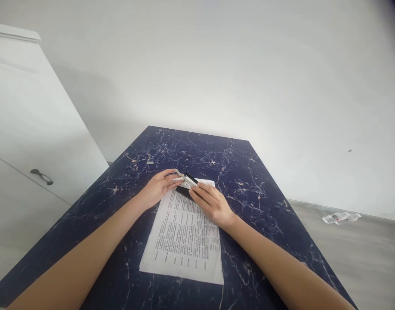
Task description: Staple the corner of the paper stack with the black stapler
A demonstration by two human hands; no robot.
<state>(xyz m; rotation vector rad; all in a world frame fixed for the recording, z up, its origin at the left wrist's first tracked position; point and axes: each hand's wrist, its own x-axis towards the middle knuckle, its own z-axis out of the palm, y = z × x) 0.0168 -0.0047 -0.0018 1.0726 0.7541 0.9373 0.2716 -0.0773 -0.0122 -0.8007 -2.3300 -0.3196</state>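
Note:
A black and silver stapler (186, 183) sits at the far edge of a stack of printed paper sheets (184, 237) on a dark blue marbled table (242, 172). My left hand (158, 187) grips the stapler's left end with curled fingers. My right hand (212, 204) holds its right side, fingers wrapped over it and resting on the paper. The stapler's metal arm appears lifted open.
A small strip, perhaps staples (149, 162), lies on the table beyond my left hand. A white cabinet with a dark handle (41, 175) stands at left. A white wall is behind. A clear plastic bottle (341, 217) lies on the grey floor at right.

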